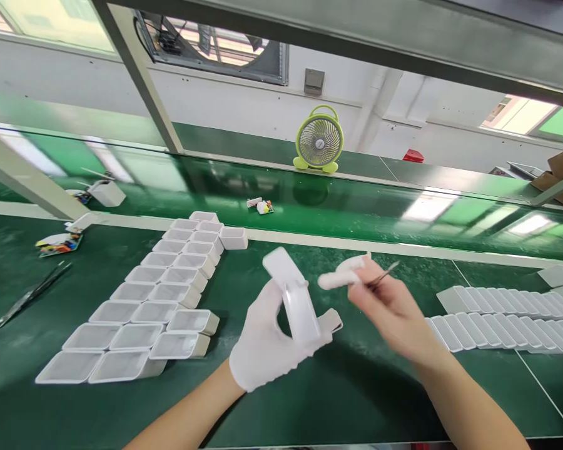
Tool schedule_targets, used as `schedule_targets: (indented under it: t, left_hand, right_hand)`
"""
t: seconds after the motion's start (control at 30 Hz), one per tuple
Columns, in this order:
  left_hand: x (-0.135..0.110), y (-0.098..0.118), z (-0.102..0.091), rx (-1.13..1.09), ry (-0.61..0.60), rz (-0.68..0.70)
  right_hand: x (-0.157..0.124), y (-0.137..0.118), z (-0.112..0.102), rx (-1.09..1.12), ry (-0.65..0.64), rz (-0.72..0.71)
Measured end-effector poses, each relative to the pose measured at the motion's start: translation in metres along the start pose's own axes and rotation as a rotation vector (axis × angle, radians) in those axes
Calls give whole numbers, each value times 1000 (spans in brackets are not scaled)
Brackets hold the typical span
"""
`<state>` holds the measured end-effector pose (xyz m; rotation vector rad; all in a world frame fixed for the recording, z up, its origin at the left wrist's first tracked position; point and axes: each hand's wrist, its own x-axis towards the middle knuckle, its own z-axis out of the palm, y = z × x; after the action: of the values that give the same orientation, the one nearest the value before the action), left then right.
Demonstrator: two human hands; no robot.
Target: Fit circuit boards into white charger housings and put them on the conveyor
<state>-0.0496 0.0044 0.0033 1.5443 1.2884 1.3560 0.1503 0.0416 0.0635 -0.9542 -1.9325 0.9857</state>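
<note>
My left hand [272, 334], in a white glove, is closed around a small white plastic box [303, 312]. A flat white piece like a lid [282, 265] sits tilted at the box's upper end; whether it is joined there I cannot tell. My right hand [394, 306] is just to the right, apart from the box. White covers sit on some of its fingertips. It grips a thin metal tool [385, 275], whose pointed end sticks out up and to the right; blur hides its exact kind.
Open white boxes [136, 309] stand in rows on the left. Overlapping white lids [502, 331] lie in two rows on the right. Tweezers [30, 297] and a circuit board [59, 244] are at the far left. A green fan [319, 144] stands behind the conveyor belt [356, 209].
</note>
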Motion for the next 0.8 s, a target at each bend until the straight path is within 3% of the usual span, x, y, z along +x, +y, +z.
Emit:
schedule_targets:
  t: [0.13, 0.23, 0.33, 0.4, 0.6, 0.8]
  left_hand:
    - [4, 2, 1, -244, 0, -387]
    - [8, 4, 2, -392, -68, -514]
    - [8, 4, 5, -417, -100, -530]
    - [7, 4, 6, -412, -89, -522]
    - [10, 8, 6, -341, -16, -528]
    - [8, 3, 8, -177, 4, -553]
  right_hand:
    - [7, 11, -11, 148, 190, 1]
    - [7, 6, -9, 257, 159, -49]
    - [2, -5, 3, 286, 83, -71]
    - [-2, -9, 11, 160, 86, -113]
    - [-10, -2, 28, -320, 74, -482]
    - [-10, -1, 37, -443, 95, -481]
